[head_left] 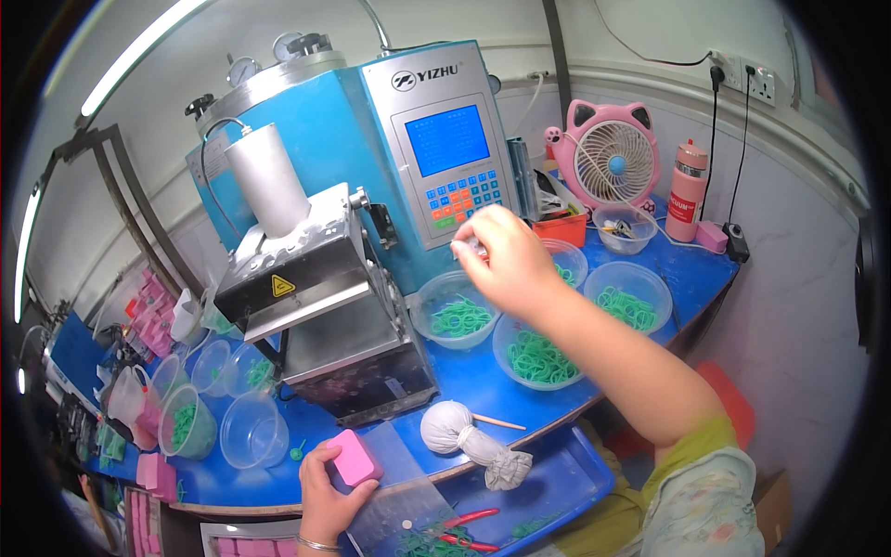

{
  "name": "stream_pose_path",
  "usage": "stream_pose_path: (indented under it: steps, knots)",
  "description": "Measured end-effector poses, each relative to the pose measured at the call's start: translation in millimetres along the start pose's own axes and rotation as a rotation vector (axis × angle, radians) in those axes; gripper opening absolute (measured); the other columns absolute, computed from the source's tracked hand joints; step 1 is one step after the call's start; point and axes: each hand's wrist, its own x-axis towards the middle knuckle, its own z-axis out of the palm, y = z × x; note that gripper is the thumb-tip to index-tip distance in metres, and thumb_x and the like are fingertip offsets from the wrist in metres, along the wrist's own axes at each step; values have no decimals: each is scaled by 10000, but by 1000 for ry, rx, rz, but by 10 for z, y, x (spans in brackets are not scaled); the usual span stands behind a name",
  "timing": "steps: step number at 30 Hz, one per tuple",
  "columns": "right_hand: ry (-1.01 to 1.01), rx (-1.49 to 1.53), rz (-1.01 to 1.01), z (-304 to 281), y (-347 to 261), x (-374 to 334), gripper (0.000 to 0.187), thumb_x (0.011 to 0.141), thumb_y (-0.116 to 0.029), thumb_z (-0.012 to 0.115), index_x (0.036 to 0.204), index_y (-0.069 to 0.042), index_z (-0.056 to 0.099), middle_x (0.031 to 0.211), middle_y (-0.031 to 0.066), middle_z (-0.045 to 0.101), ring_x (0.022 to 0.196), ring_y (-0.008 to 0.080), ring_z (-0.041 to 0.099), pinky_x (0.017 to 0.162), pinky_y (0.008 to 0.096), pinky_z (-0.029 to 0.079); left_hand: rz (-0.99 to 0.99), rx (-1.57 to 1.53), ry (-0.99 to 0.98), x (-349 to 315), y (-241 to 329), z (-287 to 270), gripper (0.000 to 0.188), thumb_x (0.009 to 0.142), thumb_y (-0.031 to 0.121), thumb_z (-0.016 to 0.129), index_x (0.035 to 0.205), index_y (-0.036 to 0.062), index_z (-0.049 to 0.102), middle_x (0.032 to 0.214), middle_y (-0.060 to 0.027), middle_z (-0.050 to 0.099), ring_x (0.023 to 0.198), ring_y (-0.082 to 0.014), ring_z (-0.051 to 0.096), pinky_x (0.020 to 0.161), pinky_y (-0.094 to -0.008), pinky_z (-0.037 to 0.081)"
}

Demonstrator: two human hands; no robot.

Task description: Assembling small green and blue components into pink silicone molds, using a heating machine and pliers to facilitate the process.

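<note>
My left hand [327, 501] grips a pink rectangular block [355, 457] at the table's front edge, beside a clear flat sheet [394, 464]. My right hand [509, 255] is raised over the clear bowls, in front of the machine's keypad. Its fingertips are pinched together, and I cannot make out what is between them. Beneath that hand and forearm are a bowl [418, 320] of green rubbery loops [462, 317] and a second bowl [501, 357] with more loops. A tied white cloth pouch [447, 428] rests near the front edge with a thin wooden stick [501, 421].
A metal press [348, 348] stands before a blue machine [325, 130]. Below the table edge, a blue tray [580, 478] holds red-handled tools [475, 515] and green pieces. A pink fan [615, 162] and bottle [687, 190] stand behind. Several clear tubs [253, 432] are at left.
</note>
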Motion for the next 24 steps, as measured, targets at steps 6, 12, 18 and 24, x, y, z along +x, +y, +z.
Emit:
stream_pose_path:
  steps: [6, 12, 18, 24]
  knots:
    - [-1663, 242, -275, -547, -972, -1162, 253, 911, -240, 509, 992, -28, 622, 875, 140, 630, 733, 188, 599, 658, 342, 485, 48, -70, 3, 0, -113, 15, 611, 604, 217, 776, 1081, 43, 436, 1127, -171, 502, 1040, -302, 490, 925, -380, 376]
    - [-1434, 1030, 1011, -45, -907, -2137, 503, 933, -405, 419, 1293, -54, 437, 1160, 182, 556, 705, 265, 658, 557, 319, 535, 9, -191, 8, -28, -94, 31, 623, 566, 242, 798, 1047, 44, 456, 1078, -171, 532, 1015, -321, 502, 879, -396, 406]
    - [-1216, 1898, 1258, 359, -950, -2497, 459, 929, -238, 466, 1349, -83, 364, 1093, 170, 597, 612, 177, 616, 555, 289, 512, -14, -165, -7, -224, 228, -10, 669, 512, 262, 838, 1027, 59, 463, 1079, -165, 542, 1003, -312, 508, 869, -396, 397]
    - [-1418, 1595, 996, 279, -1100, -2712, 529, 939, -131, 452, 1417, -106, 227, 1249, 129, 507, 813, 115, 590, 694, 229, 503, 306, 84, 19, -545, 597, -323, 664, 518, 312, 841, 1044, 131, 479, 1181, -152, 518, 1074, -334, 495, 973, -517, 310]
